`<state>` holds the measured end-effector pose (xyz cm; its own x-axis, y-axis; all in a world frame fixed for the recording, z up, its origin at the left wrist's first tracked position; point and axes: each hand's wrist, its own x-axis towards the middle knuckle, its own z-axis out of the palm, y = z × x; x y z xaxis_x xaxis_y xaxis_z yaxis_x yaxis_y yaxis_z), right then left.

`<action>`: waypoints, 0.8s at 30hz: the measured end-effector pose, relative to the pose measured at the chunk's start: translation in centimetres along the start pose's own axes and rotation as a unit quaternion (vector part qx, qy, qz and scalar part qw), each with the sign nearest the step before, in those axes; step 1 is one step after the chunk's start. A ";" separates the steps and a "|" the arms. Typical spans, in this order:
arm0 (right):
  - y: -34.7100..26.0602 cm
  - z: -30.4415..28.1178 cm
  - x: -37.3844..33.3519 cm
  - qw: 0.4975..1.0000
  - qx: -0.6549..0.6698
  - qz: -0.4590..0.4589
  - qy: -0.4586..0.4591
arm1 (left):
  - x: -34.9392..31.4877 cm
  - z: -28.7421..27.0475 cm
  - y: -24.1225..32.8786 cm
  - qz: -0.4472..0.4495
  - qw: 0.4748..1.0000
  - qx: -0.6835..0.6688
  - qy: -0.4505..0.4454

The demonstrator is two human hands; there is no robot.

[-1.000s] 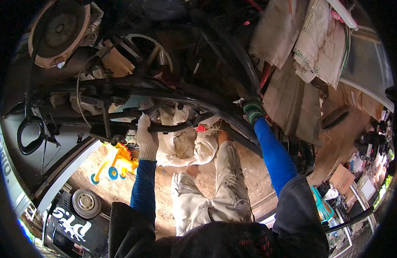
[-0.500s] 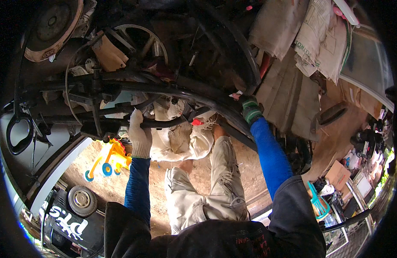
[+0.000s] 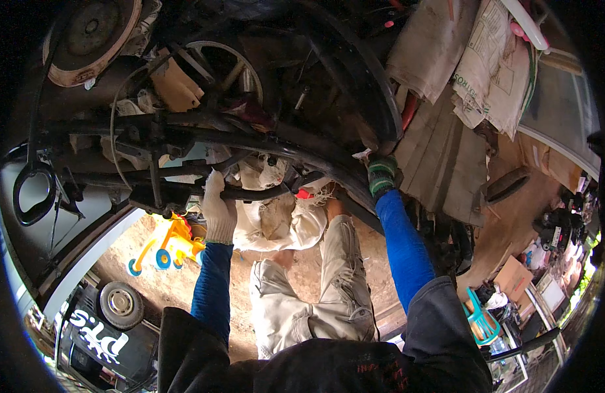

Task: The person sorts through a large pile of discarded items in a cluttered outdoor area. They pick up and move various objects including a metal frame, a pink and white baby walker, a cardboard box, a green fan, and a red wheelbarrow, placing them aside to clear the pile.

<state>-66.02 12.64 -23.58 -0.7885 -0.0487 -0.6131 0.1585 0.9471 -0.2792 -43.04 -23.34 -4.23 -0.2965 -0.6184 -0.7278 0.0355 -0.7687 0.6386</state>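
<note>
My left hand [image 3: 219, 204], in a white knitted glove, is closed around a lower tube of a black tubular metal frame [image 3: 286, 152]. This frame, which looks like a vehicle's, spans the view from left to right in front of me. At its right end my right hand [image 3: 382, 174], in a green and dark glove, is closed against the thick tube; its fingers are partly hidden. A small whitish scrap [image 3: 362, 154] shows beside the right fingertips. Below the frame, between my hands, lies a frayed white sack [image 3: 276, 226] with a small red piece [image 3: 305, 194] by it.
Behind the frame are a spoked wheel [image 3: 234, 69] and a round rusty disc [image 3: 91, 29]. Draped sacks [image 3: 489, 72] and a grey corrugated sheet [image 3: 440, 164] stand at right. A yellow toy [image 3: 175, 242] is at left, near a black vehicle's spare wheel [image 3: 122, 304]. A teal chair [image 3: 480, 321] sits lower right.
The view has shifted a little, so the background sits slightly further right. Both hands stay at the same places on the frame, the right arm a bit closer in.
</note>
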 end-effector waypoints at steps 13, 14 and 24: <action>1.9 2.2 -0.3 0.994 -0.100 -0.037 0.041 | -0.1 0.9 0.4 0.018 0.999 0.004 0.047; 1.3 1.7 -0.7 0.994 -0.084 -0.055 0.043 | 0.0 0.7 0.5 0.021 0.998 0.005 0.052; -2.7 -2.5 -3.4 0.995 -0.004 0.095 0.037 | 0.8 -0.7 0.7 0.164 0.919 0.359 0.022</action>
<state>-65.27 11.08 -18.90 -0.7863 0.1547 -0.5982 0.3045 0.9394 -0.1573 -42.57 -24.49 -4.50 -0.3429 -0.8154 -0.4664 -0.5268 -0.2441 0.8142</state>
